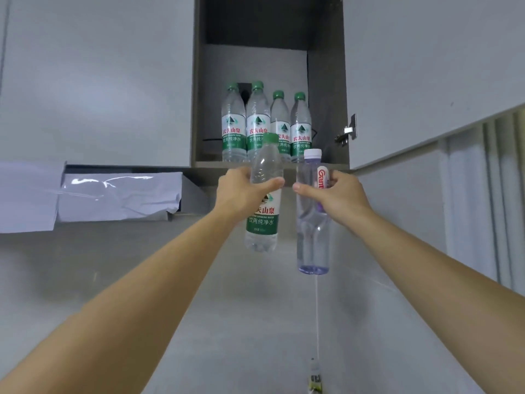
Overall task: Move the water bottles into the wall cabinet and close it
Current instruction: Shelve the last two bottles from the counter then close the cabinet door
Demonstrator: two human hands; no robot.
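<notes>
Both arms are raised toward the open wall cabinet [326, 81]. A green-capped bottle [264, 194] is clasped in the left hand [241, 189], its grip wrapped around the upper body, just below the cabinet shelf edge. At three o'clock of it, a white-capped bottle [312, 217] is grasped in the right hand [338, 191]. At twelve o'clock, four green-capped bottles [267, 123] are seen standing upright in a row on the shelf. The cabinet door [426, 81] is swung open at the right.

Even soft light, dim cabinet interior [255, 21], wide-angle edge distortion
</notes>
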